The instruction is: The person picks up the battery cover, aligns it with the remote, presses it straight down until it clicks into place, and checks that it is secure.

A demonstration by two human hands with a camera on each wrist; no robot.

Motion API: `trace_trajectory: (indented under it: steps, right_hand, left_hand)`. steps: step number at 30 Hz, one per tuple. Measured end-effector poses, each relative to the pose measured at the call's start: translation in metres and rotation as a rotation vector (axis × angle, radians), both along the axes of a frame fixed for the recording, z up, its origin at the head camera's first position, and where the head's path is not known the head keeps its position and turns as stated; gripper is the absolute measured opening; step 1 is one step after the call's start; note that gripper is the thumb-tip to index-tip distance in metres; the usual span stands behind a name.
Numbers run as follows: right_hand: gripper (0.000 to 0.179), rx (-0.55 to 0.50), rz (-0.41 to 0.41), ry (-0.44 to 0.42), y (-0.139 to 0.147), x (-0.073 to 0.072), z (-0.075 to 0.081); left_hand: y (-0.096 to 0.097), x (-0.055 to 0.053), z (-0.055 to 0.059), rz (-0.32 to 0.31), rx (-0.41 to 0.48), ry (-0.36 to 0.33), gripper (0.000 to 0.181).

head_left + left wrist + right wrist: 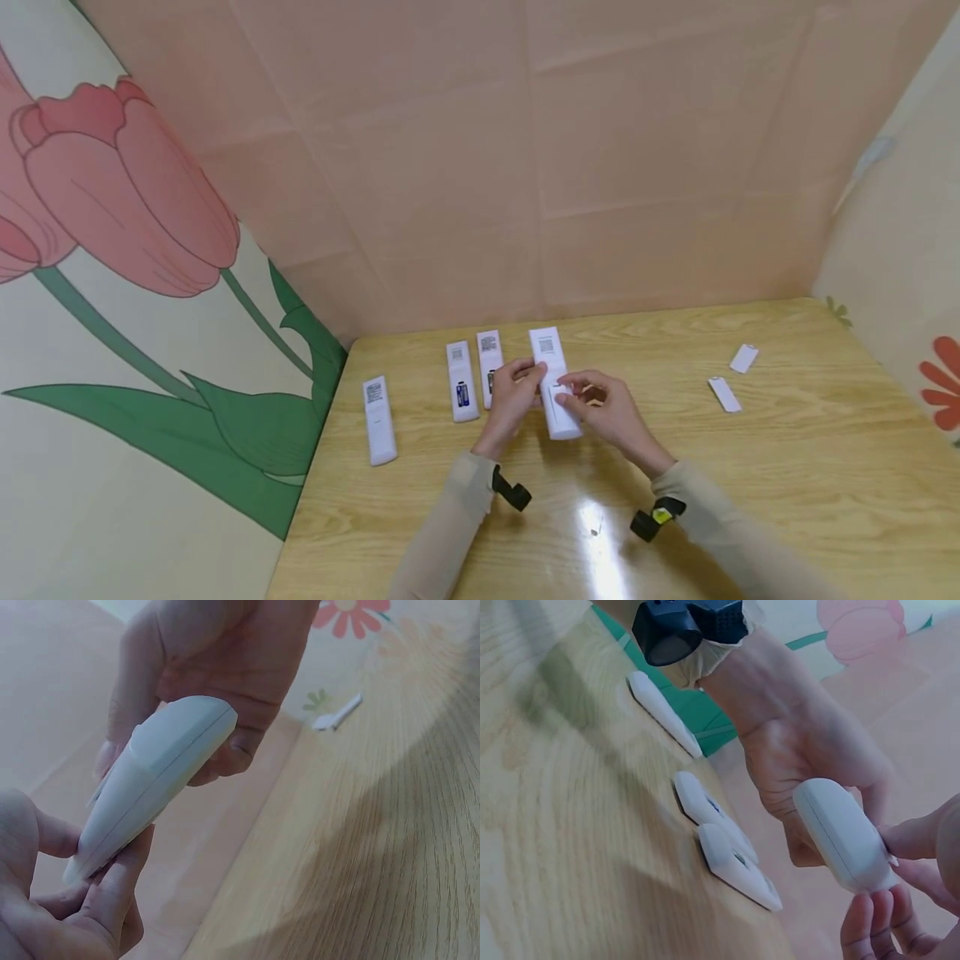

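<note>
My left hand [514,398] grips a white remote control [550,346] by its side, back face up and raised over the table. At the lower half of that remote, my right hand [611,410] pinches its battery cover [561,415] between thumb and fingers. In the left wrist view the thin edge of the cover [96,792] stands slightly out from the remote's body, beside the right thumb. Seen from the right wrist, the rounded end of the remote [836,825] faces the camera, and several right fingertips touch its underside.
Two remotes [462,375] [489,350] lie behind the left hand, batteries showing in their uncovered compartments. Farther left lies a remote [380,425] with its back closed. Two loose battery covers [744,358] [724,394] rest on the wooden table [795,483] at right.
</note>
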State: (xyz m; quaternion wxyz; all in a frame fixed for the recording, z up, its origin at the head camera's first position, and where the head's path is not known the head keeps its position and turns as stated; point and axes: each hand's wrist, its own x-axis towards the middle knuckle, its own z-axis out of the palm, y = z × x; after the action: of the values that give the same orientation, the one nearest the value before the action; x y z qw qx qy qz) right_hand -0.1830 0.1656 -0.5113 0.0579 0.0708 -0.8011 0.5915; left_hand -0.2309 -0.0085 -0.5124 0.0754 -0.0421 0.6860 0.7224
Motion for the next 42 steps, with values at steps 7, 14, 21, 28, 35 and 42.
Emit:
trace_trajectory:
  steps: [7,14,21,28,35,42]
  right_hand:
    - [0.039,-0.096,-0.058,-0.077,-0.0065,0.0021,-0.0050]
    - [0.048,-0.175,-0.039,-0.246,-0.0051,0.0011,-0.0088]
    - [0.048,-0.223,-0.005,-0.340,-0.0006,-0.0002,-0.0078]
    - [0.048,-0.229,0.012,-0.352,0.0005,0.0001,-0.0057]
    - [0.049,-0.236,0.027,-0.348,0.0008,0.0013,-0.0063]
    - [0.047,-0.242,0.018,-0.340,-0.0006,0.0009,-0.0062]
  left_hand:
    - [-0.0003,0.0022,-0.0002,0.016,-0.001,0.000,0.032]
    - [-0.0019,0.0033,0.0024,0.008,-0.014,0.007,0.035]
    - [-0.0016,0.0024,0.0038,0.000,-0.024,-0.010,0.040]
    - [-0.0023,0.0018,0.0013,-0.006,-0.013,-0.009,0.037]
    - [-0.0027,0.0026,0.0021,-0.009,-0.007,-0.014,0.037]
    - [-0.0030,0.0026,0.0013,-0.006,-0.001,-0.018,0.038]
